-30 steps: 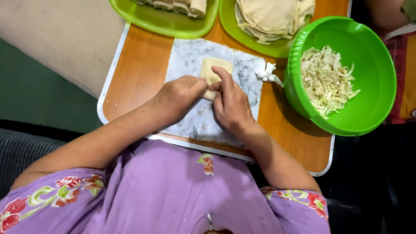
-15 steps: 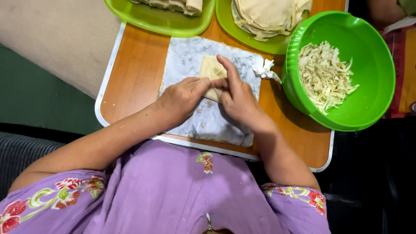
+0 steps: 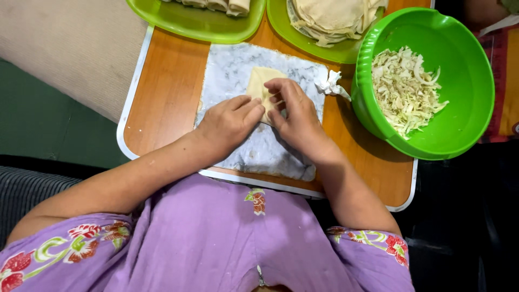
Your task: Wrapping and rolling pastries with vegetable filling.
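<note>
Head view: my left hand [image 3: 230, 121] and right hand [image 3: 294, 116] meet over pale wrapper [image 3: 259, 86] lying mid marble slab [image 3: 232, 70] on wooden tray table [image 3: 167, 92]. Both hands bent, fingertips pressed down on wrapper's near edge, folding it over. Best keep fold tight, press evenly, no tearing. Green bowl [image 3: 470, 130] of shredded cabbage [image 3: 405, 89] at right. Far side: green plate [image 3: 194, 24] with finished rolls [image 3: 227, 5], second plate [image 3: 292, 38] stacked with wrappers [image 3: 330, 16]. Crumpled white scrap [image 3: 330, 85] just right of slab.
</note>
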